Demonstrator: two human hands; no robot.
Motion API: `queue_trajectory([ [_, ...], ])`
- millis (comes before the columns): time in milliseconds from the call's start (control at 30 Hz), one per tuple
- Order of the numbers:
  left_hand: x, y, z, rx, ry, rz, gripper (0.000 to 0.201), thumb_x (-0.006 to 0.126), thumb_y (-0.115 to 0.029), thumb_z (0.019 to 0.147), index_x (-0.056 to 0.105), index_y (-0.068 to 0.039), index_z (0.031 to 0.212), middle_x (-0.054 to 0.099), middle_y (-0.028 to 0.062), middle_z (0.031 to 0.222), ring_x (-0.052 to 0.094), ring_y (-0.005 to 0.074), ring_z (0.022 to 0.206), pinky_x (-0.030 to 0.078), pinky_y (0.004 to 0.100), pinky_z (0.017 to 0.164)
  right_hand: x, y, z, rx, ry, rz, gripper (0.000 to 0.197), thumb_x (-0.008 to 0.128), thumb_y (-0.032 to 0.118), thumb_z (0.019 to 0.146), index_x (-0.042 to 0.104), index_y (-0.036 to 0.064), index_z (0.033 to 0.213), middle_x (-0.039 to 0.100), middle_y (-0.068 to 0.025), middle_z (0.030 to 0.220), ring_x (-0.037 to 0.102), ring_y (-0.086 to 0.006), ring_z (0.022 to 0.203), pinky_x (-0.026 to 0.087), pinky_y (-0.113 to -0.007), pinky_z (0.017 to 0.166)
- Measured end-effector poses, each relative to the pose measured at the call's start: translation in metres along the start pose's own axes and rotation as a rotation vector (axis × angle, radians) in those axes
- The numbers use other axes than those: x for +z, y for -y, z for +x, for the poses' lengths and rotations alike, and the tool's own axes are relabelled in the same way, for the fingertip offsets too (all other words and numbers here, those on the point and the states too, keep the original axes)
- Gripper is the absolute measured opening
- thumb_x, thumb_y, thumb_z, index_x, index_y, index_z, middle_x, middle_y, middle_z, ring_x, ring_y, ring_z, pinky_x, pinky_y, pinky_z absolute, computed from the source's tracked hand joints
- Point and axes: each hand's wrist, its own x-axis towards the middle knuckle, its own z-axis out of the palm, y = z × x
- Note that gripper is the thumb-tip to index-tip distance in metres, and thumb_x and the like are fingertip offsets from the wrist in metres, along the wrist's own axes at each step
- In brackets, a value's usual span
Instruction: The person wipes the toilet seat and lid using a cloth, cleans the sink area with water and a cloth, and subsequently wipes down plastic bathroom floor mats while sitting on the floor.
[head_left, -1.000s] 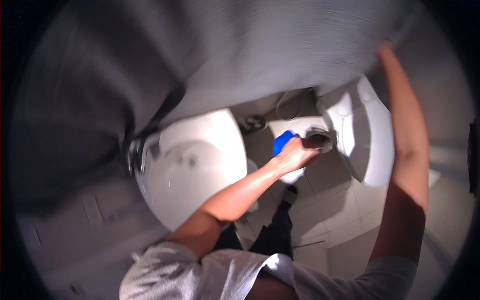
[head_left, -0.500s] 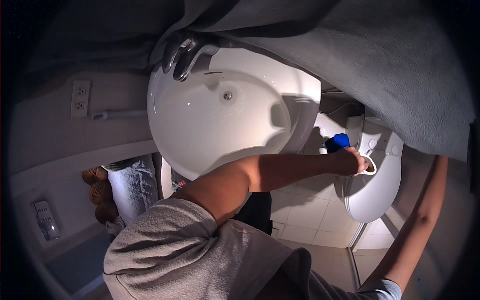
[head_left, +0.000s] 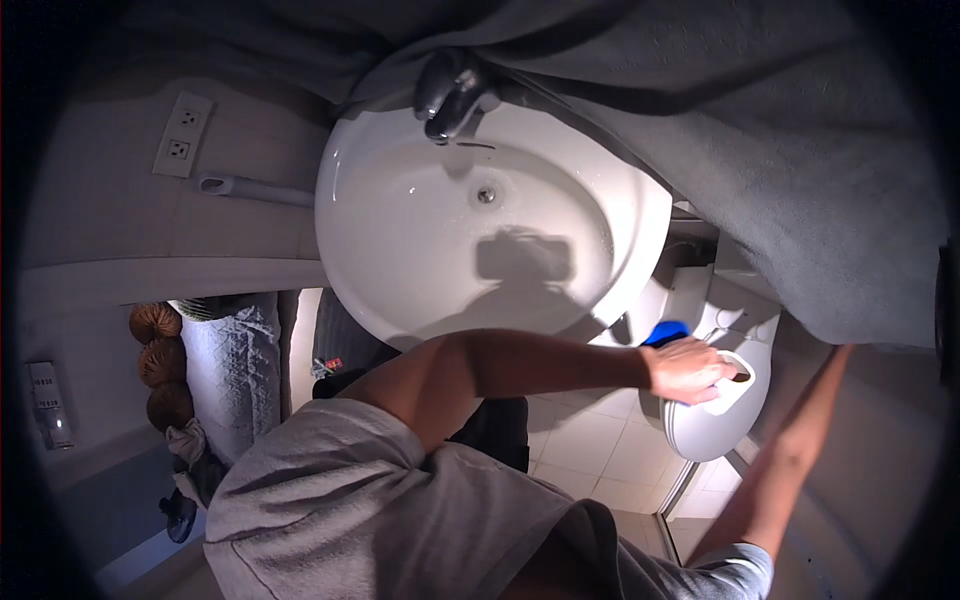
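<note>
From the lower left my left arm stretches across in front of the washbasin (head_left: 400, 270). My left hand (head_left: 692, 368) is closed around a white roll (head_left: 717, 400) with a brownish hollow end, looking like toilet paper. It is held over the white toilet lid (head_left: 690, 437). A bright blue object (head_left: 667, 333) shows just beyond the hand; its kind and whether I touch it are unclear. My right forearm rises at the right, and its hand is hidden behind a large grey cloth (head_left: 790, 200).
A chrome faucet (head_left: 455, 100) stands at the basin's back. An outlet (head_left: 183, 135) and a pale pipe-like bar (head_left: 255, 189) are on the left wall. Lower left are brown round bundles (head_left: 160, 362) and a light grey towel (head_left: 235, 360). Tiles (head_left: 585, 440) cover the floor.
My view has shifted, so the basin sits further right and the toilet lower. My left hand still grips the white roll, with its back now more brightly lit.
</note>
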Motion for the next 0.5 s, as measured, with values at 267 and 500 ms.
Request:
queue_trajectory([
  [267,-0.113,-0.088,-0.184,-0.425,-0.380,-0.681,0.039,0.056,-0.011,0.079,0.038,-0.002,0.113,0.053,0.0107,0.088,0.057,0.0147,0.076,0.043,0.0261,0.069,-0.030,0.137,-0.306,0.194,0.023,0.258,0.034,0.067,0.003,0.064,0.056,-0.0024,0.096,0.059,-0.0127,0.083,0.058,-0.0188,0.073,0.047,-0.029,0.069],
  [500,-0.168,-0.107,-0.336,-0.605,-0.612,-0.213,0.035,0.051,-0.010,0.084,0.033,-0.009,0.114,0.054,0.0057,0.075,0.050,0.0108,0.063,0.042,0.0254,0.060,-0.051,0.492,-0.435,-0.469,0.657,0.835,0.016,0.057,0.000,0.077,0.062,0.0024,0.091,0.059,-0.0085,0.081,0.055,-0.0142,0.072,0.043,-0.022,0.065],
])
